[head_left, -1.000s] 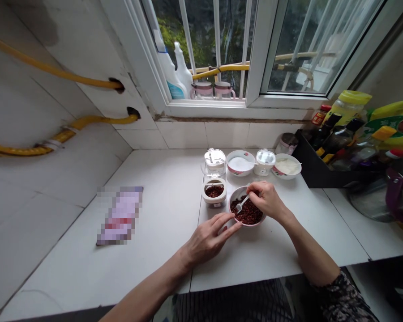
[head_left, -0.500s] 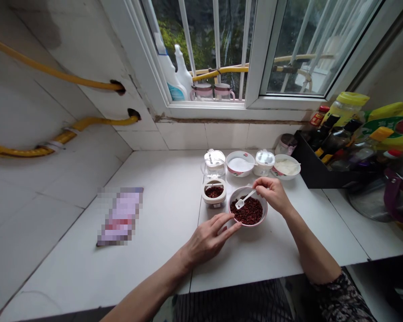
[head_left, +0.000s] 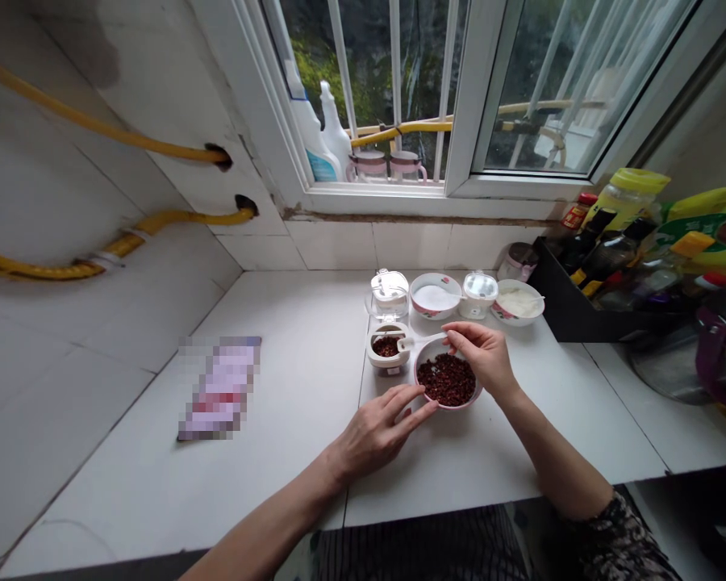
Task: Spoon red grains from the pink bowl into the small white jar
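My right hand (head_left: pixel 481 355) pinches the handle of a small white spoon (head_left: pixel 420 340). The spoon's scoop is at the right edge of a white-rimmed seasoning jar (head_left: pixel 387 365), which contains dark red, peppercorn-like grains. Just right of that jar stands a bowl (head_left: pixel 480 397) of similar grains (head_left: pixel 446 379). My left hand (head_left: pixel 384 428) is open, its fingers stretched out and their tips touching the bowl's near left rim. Whether the spoon carries any grains is too small to tell.
Behind the bowl are a lidded clear jar (head_left: pixel 389 292), a bowl of white granules (head_left: pixel 436 297), another lidded jar (head_left: pixel 479 294) and a bowl of pale powder (head_left: pixel 519 303). A black bin of bottles (head_left: pixel 572 319) is at right. A blurred purple packet (head_left: pixel 223 387) lies left.
My right hand has moved the spoon up and left, from over the grains in the bowl to the jar's right edge. My left hand stays at the bowl's rim.
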Demonstrator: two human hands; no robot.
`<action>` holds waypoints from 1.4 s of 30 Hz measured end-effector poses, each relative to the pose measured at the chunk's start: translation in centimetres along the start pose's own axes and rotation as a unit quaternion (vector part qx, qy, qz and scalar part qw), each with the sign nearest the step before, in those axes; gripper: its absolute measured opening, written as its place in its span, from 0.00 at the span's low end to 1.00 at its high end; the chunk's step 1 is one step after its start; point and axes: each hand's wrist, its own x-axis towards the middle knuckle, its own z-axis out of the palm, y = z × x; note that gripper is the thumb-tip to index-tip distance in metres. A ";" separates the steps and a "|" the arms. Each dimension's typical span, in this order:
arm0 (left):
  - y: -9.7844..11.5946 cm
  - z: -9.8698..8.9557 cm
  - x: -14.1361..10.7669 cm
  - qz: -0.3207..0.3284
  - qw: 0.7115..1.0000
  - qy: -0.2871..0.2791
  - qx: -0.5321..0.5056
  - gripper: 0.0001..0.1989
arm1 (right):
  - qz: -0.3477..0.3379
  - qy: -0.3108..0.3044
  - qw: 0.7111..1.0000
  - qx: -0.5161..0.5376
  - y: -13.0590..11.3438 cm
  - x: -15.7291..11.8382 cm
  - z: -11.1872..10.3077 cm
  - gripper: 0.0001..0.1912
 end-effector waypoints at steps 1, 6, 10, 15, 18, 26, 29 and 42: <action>0.0 0.0 0.0 0.001 1.000 0.000 0.001 0.21 | -0.010 0.000 1.000 -0.010 0.1 -0.3 0.4 0.13; 0.1 -0.1 0.1 0.002 1.000 -0.001 0.003 0.22 | -0.217 -0.008 0.963 -0.161 0.4 -1.2 1.7 0.10; 0.1 -0.1 0.3 0.004 1.000 0.007 0.006 0.21 | -0.371 -0.032 0.893 -0.254 0.1 -1.3 1.5 0.14; 0.1 -0.2 0.3 0.005 1.000 0.003 0.001 0.21 | -0.349 0.047 0.897 -0.267 -0.9 -0.8 -0.3 0.10; 0.1 -0.2 0.3 0.004 1.000 0.002 -0.001 0.21 | -0.297 0.045 0.909 -0.289 -0.8 -0.2 -1.4 0.09; 0.1 -0.2 0.4 0.006 1.000 0.011 -0.003 0.20 | -0.205 -0.058 0.922 -0.324 0.8 0.2 -1.0 0.09; 0.1 -0.2 0.4 0.005 1.000 0.011 -0.007 0.20 | -0.175 -0.060 0.937 -0.297 0.7 0.3 -1.0 0.09; 0.1 -0.2 0.3 0.005 1.000 0.000 -0.007 0.20 | -0.059 -0.026 0.977 -0.203 0.8 1.2 -2.4 0.09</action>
